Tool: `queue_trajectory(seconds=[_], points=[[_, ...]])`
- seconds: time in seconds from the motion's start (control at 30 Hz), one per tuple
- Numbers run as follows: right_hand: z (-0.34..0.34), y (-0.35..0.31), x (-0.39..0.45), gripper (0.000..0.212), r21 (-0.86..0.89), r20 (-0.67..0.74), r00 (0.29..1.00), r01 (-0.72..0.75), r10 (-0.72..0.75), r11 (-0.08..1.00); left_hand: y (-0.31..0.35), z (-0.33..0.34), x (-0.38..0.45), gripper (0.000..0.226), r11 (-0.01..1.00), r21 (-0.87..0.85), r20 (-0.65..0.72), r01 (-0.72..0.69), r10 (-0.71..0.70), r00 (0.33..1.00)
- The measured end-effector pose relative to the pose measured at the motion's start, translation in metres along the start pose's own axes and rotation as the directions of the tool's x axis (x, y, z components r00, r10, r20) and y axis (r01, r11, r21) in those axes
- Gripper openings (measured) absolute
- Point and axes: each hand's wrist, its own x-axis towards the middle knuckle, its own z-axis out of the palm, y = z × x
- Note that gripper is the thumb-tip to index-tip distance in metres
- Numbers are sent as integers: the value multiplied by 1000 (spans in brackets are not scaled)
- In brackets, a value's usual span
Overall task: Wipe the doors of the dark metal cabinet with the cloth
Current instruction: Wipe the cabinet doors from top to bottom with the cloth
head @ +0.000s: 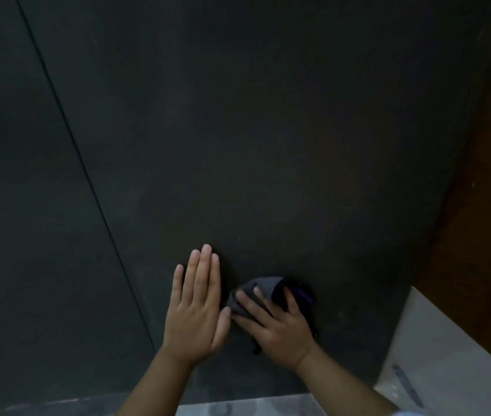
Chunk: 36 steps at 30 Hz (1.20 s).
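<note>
The dark metal cabinet fills the view; its right door (253,145) is in front of me and its left door (22,235) lies beyond a thin vertical seam. My left hand (197,304) lies flat on the lower part of the right door, fingers straight and together. Just to its right, my right hand (277,322) presses a dark grey cloth (263,285) with a purple edge against the same door, fingers spread over it. Part of the cloth is hidden under the palm.
A brown wooden surface (484,190) borders the cabinet on the right. Below it a pale wall or panel (436,355) runs down to the lower right corner. Grey mottled floor (238,408) shows along the bottom edge.
</note>
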Motion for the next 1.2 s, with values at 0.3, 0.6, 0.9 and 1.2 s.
queue_trajectory(seconds=[0.3,0.6,0.9,1.2], points=[[-41,33,95,49,54,-200,808,-556,554,829,-16,-10,-19,76,997,-22,51,70,-69,996],[-14,-10,64,45,-29,-117,992,-46,43,999,-42,-20,-29,71,985,-119,79,125,-116,990],[-11,-17,64,53,-64,-128,991,40,-48,997,-65,-30,-47,70,988,-38,157,153,-145,977],[-24,-31,140,50,64,-318,894,-311,315,948,-69,-24,-54,71,970,-114,101,215,-204,974]])
